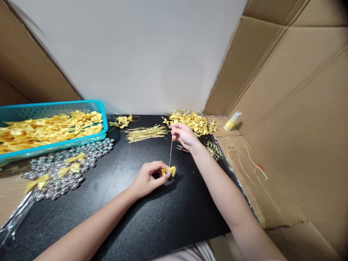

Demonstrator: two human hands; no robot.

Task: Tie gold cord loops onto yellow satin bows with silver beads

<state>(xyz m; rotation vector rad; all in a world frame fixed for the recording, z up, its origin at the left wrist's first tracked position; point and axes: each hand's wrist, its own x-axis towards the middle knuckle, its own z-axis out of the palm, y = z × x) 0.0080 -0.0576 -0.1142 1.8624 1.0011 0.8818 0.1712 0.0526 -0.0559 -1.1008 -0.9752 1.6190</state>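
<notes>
Low over the black table, my left hand (152, 176) pinches a small yellow ribbon bow (172, 170) with a silvery piece at its middle. A thin gold cord (170, 152) runs up from the bow, stretched nearly straight. Its upper end is pinched between the fingertips of my right hand (182, 135). Just behind the right hand lies a heap of yellow bows with gold loops (190, 119). To its left is a bundle of cut gold cords (146, 133). Small scissors (182, 148) lie partly hidden under the right wrist.
A turquoise basket (103, 119) of yellow bows stands at the left. Silver beads (62, 185) spread before it, several bows among them. More looped bows (123, 120) lie by the wall. At the right are cord scraps (214, 150), a thread spool (232, 121) and cardboard walls (299, 90).
</notes>
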